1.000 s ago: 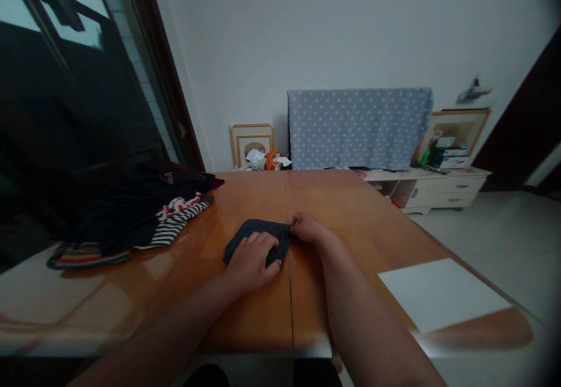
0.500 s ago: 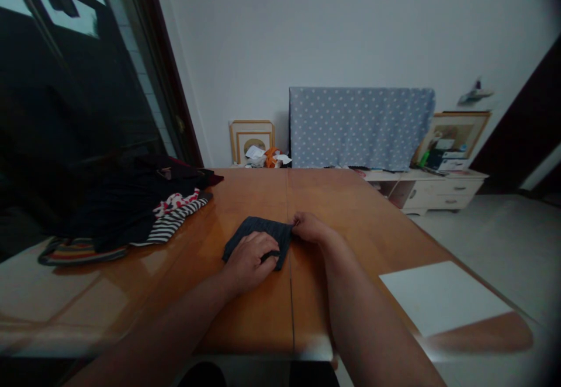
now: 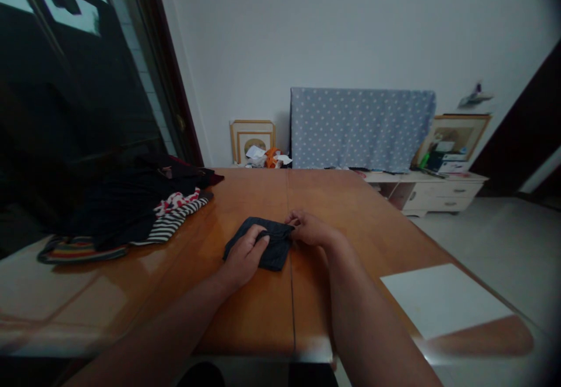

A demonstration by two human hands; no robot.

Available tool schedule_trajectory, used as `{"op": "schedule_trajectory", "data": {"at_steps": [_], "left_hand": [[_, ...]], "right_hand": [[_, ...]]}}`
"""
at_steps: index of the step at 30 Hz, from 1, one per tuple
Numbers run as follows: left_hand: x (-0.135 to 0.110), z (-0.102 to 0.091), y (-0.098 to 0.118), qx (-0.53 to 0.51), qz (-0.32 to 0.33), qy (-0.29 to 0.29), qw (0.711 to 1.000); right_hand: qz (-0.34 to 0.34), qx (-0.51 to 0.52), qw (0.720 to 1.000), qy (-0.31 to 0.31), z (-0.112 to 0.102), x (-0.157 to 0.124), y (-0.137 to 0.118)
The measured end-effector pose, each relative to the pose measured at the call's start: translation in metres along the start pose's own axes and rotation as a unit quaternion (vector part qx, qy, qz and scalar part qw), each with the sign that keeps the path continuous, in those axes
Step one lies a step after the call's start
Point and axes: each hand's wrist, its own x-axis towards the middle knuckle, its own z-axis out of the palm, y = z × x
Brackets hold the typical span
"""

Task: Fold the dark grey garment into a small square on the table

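Note:
A small folded dark blue-grey cloth garment (image 3: 274,258) lies on the wooden table in front of me; its exact kind cannot be made out. My left hand (image 3: 245,255) rests over its left half, thumb and fingers closed on a raised fold near the middle. At the upper right corner, my right hand (image 3: 309,227) pinches the edge of the fabric. Part of the garment is hidden under my left hand.
A heap of dark clothes (image 3: 127,200), with striped pieces, lies on the table (image 3: 342,200) at the left. A white sheet (image 3: 445,299) is near the right edge. Beyond stand a polka-dot cloth cover (image 3: 359,130), a white cabinet (image 3: 442,194) and a framed picture (image 3: 253,138).
My left hand has drawn slightly toward me and left, from lying across the garment to gripping a fold. My right hand's fingers have shifted slightly at the corner.

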Motion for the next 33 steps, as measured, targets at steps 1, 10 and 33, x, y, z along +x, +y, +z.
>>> {"op": "schedule_trajectory", "data": {"at_steps": [1,10,33], "left_hand": [[0.0,0.0,0.0,0.0,-0.001,0.003,1.0],[0.003,-0.001,0.002,-0.016,-0.02,0.052,0.998],[0.005,-0.001,-0.002,-0.055,0.013,0.051,0.997]], "right_hand": [[-0.01,0.004,1.0,-0.012,0.001,0.001,0.001],[0.021,0.025,0.999,0.022,0.001,0.0,-0.002],[-0.03,0.009,1.0,0.004,0.0,-0.004,-0.007]]}}
